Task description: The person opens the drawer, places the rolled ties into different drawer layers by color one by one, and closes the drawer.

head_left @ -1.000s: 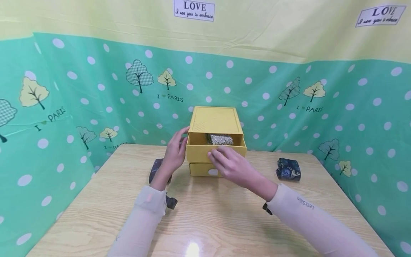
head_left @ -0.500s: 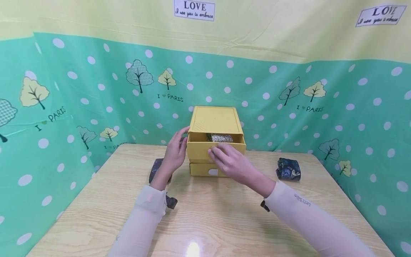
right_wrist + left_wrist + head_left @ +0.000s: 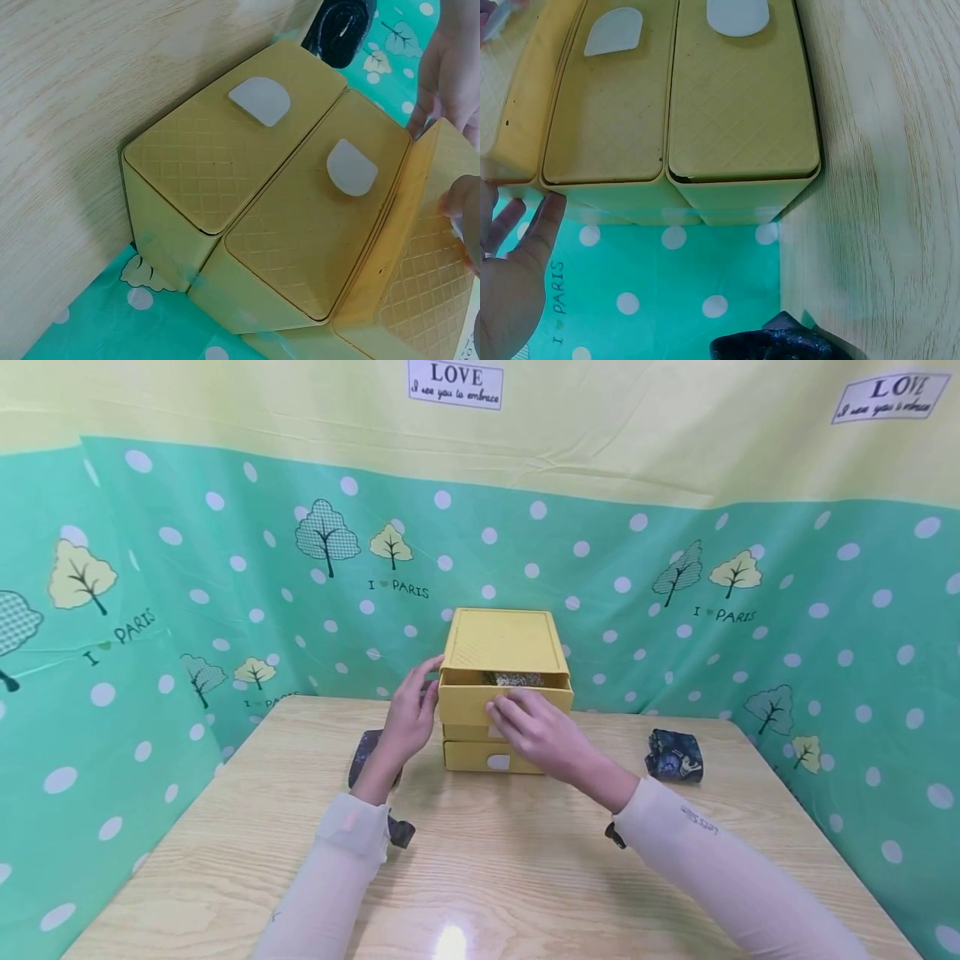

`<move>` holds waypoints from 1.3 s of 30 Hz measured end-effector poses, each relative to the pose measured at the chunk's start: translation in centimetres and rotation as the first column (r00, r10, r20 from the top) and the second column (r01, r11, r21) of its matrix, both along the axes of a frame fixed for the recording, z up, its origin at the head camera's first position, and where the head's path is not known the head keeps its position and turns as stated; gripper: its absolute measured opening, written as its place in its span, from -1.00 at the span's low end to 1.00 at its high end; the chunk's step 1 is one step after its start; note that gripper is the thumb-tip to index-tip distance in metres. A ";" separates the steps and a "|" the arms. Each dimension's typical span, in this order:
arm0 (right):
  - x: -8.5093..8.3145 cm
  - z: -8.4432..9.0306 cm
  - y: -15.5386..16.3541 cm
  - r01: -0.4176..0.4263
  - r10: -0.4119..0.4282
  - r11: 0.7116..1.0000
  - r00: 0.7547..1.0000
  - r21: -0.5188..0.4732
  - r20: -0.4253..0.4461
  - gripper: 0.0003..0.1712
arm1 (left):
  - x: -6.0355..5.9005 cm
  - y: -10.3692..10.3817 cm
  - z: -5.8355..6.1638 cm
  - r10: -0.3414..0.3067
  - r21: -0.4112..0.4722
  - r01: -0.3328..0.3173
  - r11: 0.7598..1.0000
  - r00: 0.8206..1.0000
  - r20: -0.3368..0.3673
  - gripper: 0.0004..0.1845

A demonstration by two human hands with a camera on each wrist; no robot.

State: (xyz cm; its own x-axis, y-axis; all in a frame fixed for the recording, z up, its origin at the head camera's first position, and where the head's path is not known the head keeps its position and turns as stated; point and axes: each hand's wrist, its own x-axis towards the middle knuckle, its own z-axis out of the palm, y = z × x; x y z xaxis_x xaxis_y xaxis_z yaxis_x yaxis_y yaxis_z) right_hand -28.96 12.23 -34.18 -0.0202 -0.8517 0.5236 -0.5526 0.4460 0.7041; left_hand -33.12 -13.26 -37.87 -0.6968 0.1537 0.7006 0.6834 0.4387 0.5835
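A yellow drawer cabinet (image 3: pixel 502 639) with three stacked drawers stands at the back of the table. Its top drawer (image 3: pixel 459 703) is partly pulled out, and inside it a speckled grey-white item (image 3: pixel 521 679) shows just above the front edge. My right hand (image 3: pixel 540 737) has its thumb and fingers on the white pull of that drawer's front, pinching it; the pull is mostly hidden by the fingers. My left hand (image 3: pixel 408 714) rests on the cabinet's left side with fingers extended, seen also in the left wrist view. Below, the middle drawer (image 3: pixel 611 105) and bottom drawer (image 3: pixel 742 105) sit closed.
A dark patterned cloth roll (image 3: pixel 675 756) lies at the table's right. Another dark cloth bundle (image 3: pixel 363 758) lies at the left, partly behind my left wrist. A green dotted curtain (image 3: pixel 630 610) hangs close behind the cabinet and along both sides.
The top drawer has slid inward with my right hand on its front, so less of the speckled item shows. My left hand has stayed on the cabinet's side.
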 end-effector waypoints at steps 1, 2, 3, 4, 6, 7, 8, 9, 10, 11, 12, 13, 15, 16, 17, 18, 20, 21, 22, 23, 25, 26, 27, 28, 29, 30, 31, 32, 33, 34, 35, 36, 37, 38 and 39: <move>-0.1 0.0 0.0 -0.002 0.002 1.000 1.000 -0.002 -0.002 -0.63 | 0.0 0.0 0.0 0.000 0.001 0.000 1.000 1.000 -0.002 -0.55; -0.1 0.0 0.0 -0.004 0.004 1.000 1.000 -0.005 -0.004 -0.66 | 0.0 0.0 0.0 0.000 0.002 0.000 1.000 1.000 -0.003 -0.55; -0.2 0.0 0.0 -0.004 0.004 1.000 1.000 -0.006 -0.005 -0.67 | 0.0 0.0 0.0 0.000 0.003 0.001 1.000 1.000 -0.003 -0.55; -0.2 0.0 0.0 -0.004 0.004 1.000 1.000 -0.006 -0.005 -0.68 | 0.1 0.0 0.0 -0.003 0.005 0.003 1.000 1.000 -0.005 -0.55; -0.3 0.0 0.0 -0.008 0.008 1.000 1.000 -0.011 0.000 -0.66 | 0.1 0.0 0.0 -0.001 0.006 0.001 1.000 1.000 0.000 -0.55; -0.3 0.0 0.0 -0.008 0.008 1.000 1.000 -0.014 0.006 -0.64 | 0.1 0.0 0.0 -0.001 0.006 0.001 1.000 1.000 0.001 -0.55; -0.4 0.1 0.0 -0.009 0.009 1.000 1.000 -0.016 0.010 -0.62 | 0.1 0.0 0.0 0.002 0.005 -0.002 1.000 1.000 0.004 -0.55; -0.4 0.1 -0.1 -0.009 0.010 1.000 1.000 -0.018 0.014 -0.61 | 0.1 0.0 0.0 0.002 0.004 -0.003 1.000 1.000 0.006 -0.55; -0.4 0.1 -0.1 -0.008 0.008 1.000 1.000 -0.018 0.017 -0.60 | 0.1 0.1 0.1 0.003 0.003 -0.003 1.000 1.000 0.009 -0.54; -0.5 0.1 -0.1 -0.008 0.008 1.000 1.000 -0.021 0.019 -0.60 | 0.1 0.1 0.1 0.005 0.002 -0.005 1.000 1.000 0.012 -0.54; -0.5 0.1 -0.1 -0.007 0.008 1.000 1.000 -0.022 0.022 -0.60 | 0.1 0.1 0.1 0.005 0.002 -0.005 1.000 1.000 0.014 -0.54; -0.6 0.1 -0.1 -0.005 0.006 1.000 1.000 -0.023 0.022 -0.60 | 0.1 0.1 0.1 0.004 0.002 -0.004 1.000 1.000 0.015 -0.54; -0.7 0.1 -0.1 -0.001 0.002 1.000 1.000 -0.022 0.019 -0.61 | 0.1 0.1 0.1 0.002 0.003 -0.002 1.000 1.000 0.015 -0.54; -0.8 0.1 -0.1 0.003 -0.003 1.000 1.000 -0.021 0.018 -0.61 | 0.1 0.1 0.1 0.002 0.004 -0.002 1.000 1.000 0.015 -0.54; -0.8 0.1 -0.1 0.006 -0.006 1.000 1.000 -0.020 0.018 -0.60 | 0.1 0.1 0.1 0.002 0.004 -0.002 1.000 1.000 0.014 -0.54; -0.9 0.1 -0.1 0.009 -0.009 1.000 1.000 -0.019 0.018 -0.60 | 0.1 0.1 0.1 0.003 0.003 -0.003 1.000 1.000 0.013 -0.54; -0.9 0.1 -0.1 0.014 -0.014 1.000 1.000 -0.018 0.020 -0.60 | 0.1 0.1 0.1 0.003 0.003 -0.003 1.000 1.000 0.011 -0.54; -1.0 0.1 -0.1 0.016 -0.016 1.000 1.000 -0.018 0.022 -0.60 | 0.1 0.1 0.1 0.001 0.004 -0.001 1.000 1.000 0.009 -0.54; -1.0 0.1 -0.1 0.019 -0.019 1.000 1.000 -0.016 0.022 -0.60 | 0.1 0.1 0.1 0.000 0.004 0.000 1.000 1.000 0.009 -0.54; -1.0 0.1 -0.1 0.021 -0.020 1.000 1.000 -0.016 0.023 -0.60 | 0.1 0.1 0.1 -0.001 0.005 0.001 1.000 1.000 0.010 -0.54; -1.1 0.1 -0.1 0.025 -0.025 1.000 1.000 -0.015 0.020 -0.61 | 0.1 0.1 0.1 -0.002 0.006 0.002 1.000 1.000 0.011 -0.54; -1.1 0.1 -0.1 0.028 -0.027 1.000 0.999 -0.013 0.018 -0.61 | 0.1 0.1 0.1 -0.003 0.006 0.002 1.000 1.000 0.011 -0.54; -1.2 0.1 -0.1 0.029 -0.029 0.999 0.999 -0.013 0.016 -0.61 | 0.1 0.1 0.1 -0.004 0.007 0.004 1.000 1.000 0.010 -0.54; -1.2 0.1 -0.1 0.032 -0.032 0.999 0.999 -0.012 0.015 -0.61 | 0.1 0.1 0.1 -0.004 0.008 0.003 1.000 1.000 0.012 -0.54; -1.2 0.1 -0.1 0.034 -0.034 0.999 0.999 -0.012 0.015 -0.61 | 0.1 0.1 0.1 -0.006 0.009 0.006 1.000 1.000 0.009 -0.54; -1.3 0.1 -0.1 0.035 -0.035 0.999 0.999 -0.011 0.015 -0.61 | 0.1 0.1 0.1 -0.009 0.010 0.009 1.000 1.000 0.006 -0.54; -1.3 0.1 -0.1 0.035 -0.035 0.999 0.999 -0.011 0.019 -0.61 | 0.0 0.0 0.1 -0.010 0.011 0.010 1.000 1.000 0.005 -0.54; -1.3 0.1 -0.1 0.034 -0.033 0.999 0.999 -0.011 0.023 -0.61 | 0.0 0.0 0.0 -0.012 0.012 0.012 1.000 1.000 0.004 -0.54; -1.4 0.1 -0.1 0.032 -0.032 0.999 0.999 -0.011 0.026 -0.61 | 0.0 0.0 0.0 -0.013 0.013 0.013 1.000 1.000 0.004 -0.54; -1.4 0.0 -0.1 0.031 -0.030 0.999 0.999 -0.012 0.029 -0.61 | -0.1 0.0 0.0 -0.014 0.013 0.014 1.000 1.000 0.003 -0.54; -1.5 0.0 -0.1 0.027 -0.027 1.000 0.999 -0.013 0.030 -0.61 | -0.1 -0.1 -0.1 -0.014 0.013 0.014 1.000 1.000 0.003 -0.54; -1.6 0.0 -0.1 0.026 -0.026 1.000 0.999 -0.013 0.031 -0.61 | -0.2 -0.1 -0.1 -0.013 0.011 0.013 1.000 1.000 0.003 -0.54; -1.6 -0.1 -0.1 0.025 -0.025 1.000 0.999 -0.013 0.032 -0.61 | -0.2 -0.1 -0.2 -0.012 0.010 0.012 1.000 1.000 0.005 -0.54; -1.7 -0.1 -0.1 0.025 -0.025 1.000 0.999 -0.012 0.028 -0.60 | -0.2 -0.1 -0.2 -0.013 0.011 0.013 1.000 1.000 0.003 -0.54; -1.8 -0.1 -0.1 0.027 -0.027 1.000 0.999 -0.010 0.025 -0.60 | -0.2 -0.1 -0.2 -0.014 0.012 0.014 1.000 1.000 0.002 -0.54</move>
